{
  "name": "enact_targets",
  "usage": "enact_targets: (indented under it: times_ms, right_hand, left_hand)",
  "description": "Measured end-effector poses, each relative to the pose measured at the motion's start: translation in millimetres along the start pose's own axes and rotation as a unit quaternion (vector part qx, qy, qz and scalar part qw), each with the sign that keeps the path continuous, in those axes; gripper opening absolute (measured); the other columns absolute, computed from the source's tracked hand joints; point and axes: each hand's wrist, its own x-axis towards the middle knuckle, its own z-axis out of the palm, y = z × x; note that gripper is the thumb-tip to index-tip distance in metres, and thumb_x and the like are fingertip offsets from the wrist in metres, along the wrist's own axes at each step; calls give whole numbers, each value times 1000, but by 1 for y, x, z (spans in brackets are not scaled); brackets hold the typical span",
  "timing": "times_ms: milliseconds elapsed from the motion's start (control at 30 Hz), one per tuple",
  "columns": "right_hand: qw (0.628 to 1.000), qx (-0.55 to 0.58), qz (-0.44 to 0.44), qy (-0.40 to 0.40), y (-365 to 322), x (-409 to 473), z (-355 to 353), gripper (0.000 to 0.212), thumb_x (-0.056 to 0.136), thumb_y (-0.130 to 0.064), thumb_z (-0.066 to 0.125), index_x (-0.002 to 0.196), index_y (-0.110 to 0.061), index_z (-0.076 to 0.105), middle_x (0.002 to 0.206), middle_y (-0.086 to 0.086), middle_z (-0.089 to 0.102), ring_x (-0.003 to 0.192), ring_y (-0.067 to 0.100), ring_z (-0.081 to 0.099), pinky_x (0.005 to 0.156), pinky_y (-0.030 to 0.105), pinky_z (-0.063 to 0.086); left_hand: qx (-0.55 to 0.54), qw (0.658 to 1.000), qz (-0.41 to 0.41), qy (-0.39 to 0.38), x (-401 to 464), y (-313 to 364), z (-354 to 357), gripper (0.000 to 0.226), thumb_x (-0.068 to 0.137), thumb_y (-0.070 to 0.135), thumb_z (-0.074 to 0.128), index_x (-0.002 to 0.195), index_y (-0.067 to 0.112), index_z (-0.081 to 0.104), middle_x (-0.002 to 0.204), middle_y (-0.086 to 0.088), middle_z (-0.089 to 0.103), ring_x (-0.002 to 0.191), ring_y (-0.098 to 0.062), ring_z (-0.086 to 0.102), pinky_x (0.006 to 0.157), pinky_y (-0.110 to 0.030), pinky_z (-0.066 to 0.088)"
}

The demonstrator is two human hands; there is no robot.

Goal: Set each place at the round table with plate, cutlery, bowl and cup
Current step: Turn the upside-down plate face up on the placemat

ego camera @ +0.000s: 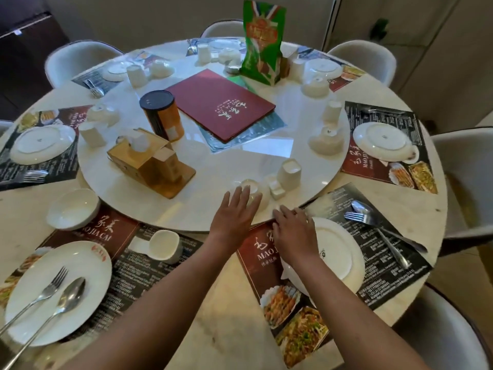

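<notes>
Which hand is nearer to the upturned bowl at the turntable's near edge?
Left. The left hand lies flat with its fingers over the upturned bowl; the right hand rests to the bowl's right, at the plate.

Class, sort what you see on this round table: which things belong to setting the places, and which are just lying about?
Belong to the job:
white round plate
steel fork
upturned white bowl under the left hand
white square cup
right hand

Just lying about:
dark red menu folder
green paper bag
orange canister
wooden tissue box
</notes>
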Motion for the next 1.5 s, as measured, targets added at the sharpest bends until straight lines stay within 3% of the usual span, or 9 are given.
enact_targets:
  times_ms: [200, 433, 567, 633, 767, 867, 933, 1067, 1500]
  right_hand:
    - [999, 46, 4, 12, 5, -2, 7, 36, 101, -29, 45, 135, -26, 54, 145, -4, 51, 135, 31, 43, 106, 50, 38]
    - [1000, 27, 10, -8, 4, 0, -5, 35, 104, -37, 32, 127, -28, 56, 142, -9, 53, 136, 28, 40, 107, 50, 35]
    - [999, 43, 25, -13, 4, -5, -13, 39, 105, -37, 30, 134, -28, 54, 143, -8, 53, 140, 26, 37, 109, 49, 34]
    - [998, 55, 37, -11, 4, -12, -15, 42, 104, -37, 31, 140, -28, 51, 148, -7, 50, 141, 25, 35, 109, 48, 34]
    - [995, 75, 64, -15, 7, -36, -15, 44, 103, -37, 36, 145, -28, 48, 155, -6, 43, 146, 22, 30, 112, 48, 32]
    - [995, 40, 74, -44, 13, -55, -12, 46, 103, -37, 37, 148, -29, 43, 157, -6, 39, 146, 23, 29, 112, 45, 31]
    - [995, 22, 76, -58, 18, -66, -9, 48, 103, -39, 39, 149, -30, 41, 158, -5, 36, 147, 23, 28, 112, 45, 31]
    - [994, 17, 74, -80, 24, -82, -2, 54, 100, -44, 43, 152, -31, 34, 161, -4, 30, 148, 24, 25, 114, 46, 31]
    - [995, 32, 60, -77, 24, -93, -4, 59, 101, -42, 44, 156, -30, 26, 164, -3, 23, 150, 25, 21, 117, 45, 29]
  left_hand:
    - [61, 995, 31, 75, -5, 5, 10, 57, 88, 26, 57, 144, 13, 52, 129, -26, 57, 120, -44, 56, 102, -54, 47]
    - [32, 985, 50, 162, -20, 5, 6, 51, 97, 32, 33, 133, 9, 61, 111, -24, 63, 98, -41, 63, 76, -46, 55]
    - [-47, 984, -17, 173, -35, 3, -26, 44, 90, 32, 57, 129, 12, 60, 103, -15, 62, 85, -32, 62, 52, -36, 52]
    - [-149, 972, -93, 155, -46, 6, -41, 36, 91, 20, 62, 126, 18, 54, 102, -8, 61, 84, -28, 61, 55, -37, 52]
    - [-388, 864, -313, 71, -66, 19, -52, 24, 100, 13, 45, 121, 25, 43, 95, -3, 57, 82, -25, 57, 65, -38, 51]
    - [-529, 730, -432, -11, -71, 24, -43, 32, 100, 8, 41, 129, 19, 46, 110, -9, 54, 92, -28, 53, 69, -42, 59]
    - [-596, 656, -463, -30, -73, 27, -34, 36, 100, 6, 41, 134, 16, 49, 122, -14, 51, 96, -30, 51, 58, -40, 60]
    - [-662, 579, -474, -38, -76, 31, -15, 27, 100, 8, 46, 126, 13, 53, 127, -15, 51, 106, -38, 57, 48, -37, 57]
    - [-701, 527, -477, -59, -74, 37, -3, 32, 102, 20, 57, 133, 14, 54, 121, -17, 57, 101, -37, 64, 67, -48, 63]
